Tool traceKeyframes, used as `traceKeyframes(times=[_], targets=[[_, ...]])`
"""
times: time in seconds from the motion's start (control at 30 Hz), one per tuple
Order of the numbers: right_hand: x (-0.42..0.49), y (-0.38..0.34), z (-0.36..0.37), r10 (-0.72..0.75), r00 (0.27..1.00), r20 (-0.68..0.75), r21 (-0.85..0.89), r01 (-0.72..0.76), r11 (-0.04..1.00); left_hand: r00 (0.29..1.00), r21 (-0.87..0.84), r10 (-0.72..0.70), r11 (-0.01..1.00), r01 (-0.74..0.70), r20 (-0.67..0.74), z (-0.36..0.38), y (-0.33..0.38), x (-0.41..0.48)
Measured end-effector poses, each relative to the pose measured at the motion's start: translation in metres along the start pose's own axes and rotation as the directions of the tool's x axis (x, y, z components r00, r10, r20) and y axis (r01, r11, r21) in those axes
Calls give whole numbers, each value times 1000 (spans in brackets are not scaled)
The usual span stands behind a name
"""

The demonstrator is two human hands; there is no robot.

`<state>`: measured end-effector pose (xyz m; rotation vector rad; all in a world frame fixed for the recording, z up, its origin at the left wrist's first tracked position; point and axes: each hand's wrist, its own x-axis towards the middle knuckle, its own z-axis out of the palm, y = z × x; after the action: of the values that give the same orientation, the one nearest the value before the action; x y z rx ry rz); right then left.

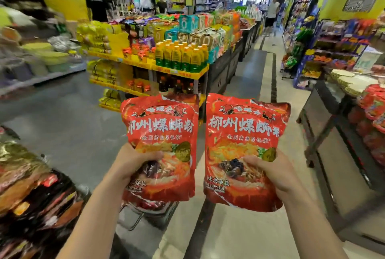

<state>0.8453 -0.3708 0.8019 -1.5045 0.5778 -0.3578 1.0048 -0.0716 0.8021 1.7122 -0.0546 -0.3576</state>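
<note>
Holding one red noodle packet each, both hands are raised in front of the person. The left hand (pixel 133 160) grips the left packet (pixel 160 125) at its lower left edge, with the thumb on the front and the fingers hidden behind. The right hand (pixel 268 167) grips the right packet (pixel 243 129) at its lower right edge in the same way. Both packets stand upright, long axis vertical, fronts to the camera, side by side with a narrow gap between, so each one rises above and inward of its hand. Directly below the left packet shows what looks like a wire basket (pixel 154 215), partly hidden. I judge the left hand is the nearer one if a packet should go down there. To the right, a dark surface (pixel 337 148) carries similar red packets. Farther on, a yellow shelf (pixel 179 72) holds yellow bottles (pixel 181 56), and a person (pixel 271 12) stands far down the aisle.
</note>
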Motion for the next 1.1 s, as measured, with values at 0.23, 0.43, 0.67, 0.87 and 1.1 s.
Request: traceKeyframes(times=[0.23,0.43,0.67,0.87,1.1], targets=[[178,-10,40,103,957,271,-131,-69,989,966,-94,-138,988,120,-220,13,-9,90],[280,11,114,199,870,451,-251,-90,964,896,-157,-199,977,148,-396,-10,-53,140],[375,56,214,320,731,602,-394,-77,916,785,-330,-371,917,225,-496,-41,-127,206],[458,108,284,434,650,623,-515,-76,854,716,-484,-557,805,342,-421,-46,-184,275],[545,213,344,572,567,593,-662,-61,747,581,-561,-700,699,442,-415,-35,-270,350]])
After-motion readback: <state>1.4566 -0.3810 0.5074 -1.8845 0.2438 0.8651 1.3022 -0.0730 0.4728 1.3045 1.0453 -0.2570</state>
